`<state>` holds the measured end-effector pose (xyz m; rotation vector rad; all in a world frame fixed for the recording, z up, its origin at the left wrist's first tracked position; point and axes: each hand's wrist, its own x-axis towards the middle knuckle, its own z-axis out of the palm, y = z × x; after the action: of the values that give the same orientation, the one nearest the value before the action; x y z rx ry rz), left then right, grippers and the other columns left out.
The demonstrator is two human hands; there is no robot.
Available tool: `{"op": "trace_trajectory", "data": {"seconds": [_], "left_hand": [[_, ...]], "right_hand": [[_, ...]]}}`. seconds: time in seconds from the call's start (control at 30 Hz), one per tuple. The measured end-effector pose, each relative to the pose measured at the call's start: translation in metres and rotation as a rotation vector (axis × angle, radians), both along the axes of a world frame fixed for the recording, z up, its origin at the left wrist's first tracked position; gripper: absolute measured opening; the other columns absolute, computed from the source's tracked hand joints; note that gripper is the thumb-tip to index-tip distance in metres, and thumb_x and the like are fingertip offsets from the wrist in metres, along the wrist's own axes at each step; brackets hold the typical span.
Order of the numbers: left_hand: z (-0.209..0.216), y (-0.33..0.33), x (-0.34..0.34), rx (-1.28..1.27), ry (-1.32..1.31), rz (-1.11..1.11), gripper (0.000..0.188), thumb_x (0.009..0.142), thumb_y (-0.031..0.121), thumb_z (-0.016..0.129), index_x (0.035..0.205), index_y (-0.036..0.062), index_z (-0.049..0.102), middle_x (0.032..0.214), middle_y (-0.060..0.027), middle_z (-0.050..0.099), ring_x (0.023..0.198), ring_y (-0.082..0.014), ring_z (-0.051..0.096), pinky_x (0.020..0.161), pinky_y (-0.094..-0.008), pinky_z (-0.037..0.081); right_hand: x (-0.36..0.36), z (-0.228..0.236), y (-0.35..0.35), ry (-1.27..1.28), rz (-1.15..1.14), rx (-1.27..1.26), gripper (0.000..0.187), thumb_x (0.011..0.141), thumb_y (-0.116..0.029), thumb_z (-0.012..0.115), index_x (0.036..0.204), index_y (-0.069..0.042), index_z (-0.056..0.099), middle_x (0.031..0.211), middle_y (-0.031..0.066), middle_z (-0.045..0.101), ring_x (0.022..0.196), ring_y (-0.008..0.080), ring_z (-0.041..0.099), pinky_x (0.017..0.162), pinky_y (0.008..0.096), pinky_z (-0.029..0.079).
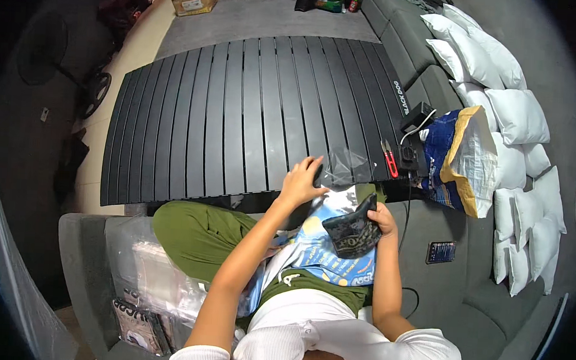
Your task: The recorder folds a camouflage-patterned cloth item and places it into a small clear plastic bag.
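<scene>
My right hand [382, 221] is closed on the edge of a black folded cloth-like piece [352, 230] with pale lettering, held above my lap. Beneath it, a blue and white printed plastic bag [311, 243] is spread over my legs. At the table's near edge, my left hand [299, 183] has its thumb and fingers apart, beside a clear plastic bag [344, 167] lying on the slats. Whether the fingertips touch the clear film is hard to make out.
The black slatted table [239, 112] stands before me. Red-handled thread snips [390, 159] lie by a black device [409, 158] with cables. An open blue and yellow sack [444, 155], white pillows [518, 117] and a phone-like dark object [441, 252] are rightward; plastic-wrapped packages [140, 325] lie leftward.
</scene>
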<state>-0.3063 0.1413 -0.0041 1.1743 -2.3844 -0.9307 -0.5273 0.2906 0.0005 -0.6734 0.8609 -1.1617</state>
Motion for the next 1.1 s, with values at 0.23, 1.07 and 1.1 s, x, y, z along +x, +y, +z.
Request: {"op": "trace_trajectory", "data": {"seconds": [0.23, 1.07, 1.1], "left_hand": [[0.0, 0.016, -0.038, -0.132, 0.079, 0.14, 0.044, 0.078, 0.019, 0.058, 0.12, 0.0099, 0.049, 0.112, -0.0165, 0.054, 0.096, -0.033, 0.055, 0.077, -0.0419, 0.048], [-0.014, 0.0, 0.013, -0.366, 0.16, 0.531, 0.031, 0.08, 0.006, 0.056, 0.11, 0.0099, 0.058, 0.1, -0.0106, 0.063, 0.081, -0.0274, 0.063, 0.066, -0.035, 0.052], [-0.014, -0.001, 0.015, -0.361, 0.185, 0.542, 0.032, 0.08, 0.006, 0.056, 0.111, 0.0104, 0.058, 0.1, -0.0108, 0.063, 0.083, -0.0274, 0.063, 0.067, -0.0352, 0.052]], "right_hand": [[-0.008, 0.0, 0.018, -0.295, 0.044, -0.104, 0.035, 0.075, -0.015, 0.064, 0.101, 0.005, 0.052, 0.087, 0.0173, 0.063, 0.083, 0.0269, 0.064, 0.077, 0.0385, 0.051], [-0.019, 0.063, 0.055, 0.681, 0.103, 0.284, 0.057, 0.067, 0.002, 0.07, 0.119, 0.002, 0.048, 0.107, 0.0053, 0.059, 0.097, 0.0122, 0.054, 0.088, 0.0262, 0.042], [-0.019, 0.071, 0.054, 0.682, 0.106, 0.285, 0.057, 0.067, 0.002, 0.07, 0.119, 0.002, 0.048, 0.107, 0.0053, 0.059, 0.097, 0.0122, 0.054, 0.088, 0.0262, 0.042]]}}
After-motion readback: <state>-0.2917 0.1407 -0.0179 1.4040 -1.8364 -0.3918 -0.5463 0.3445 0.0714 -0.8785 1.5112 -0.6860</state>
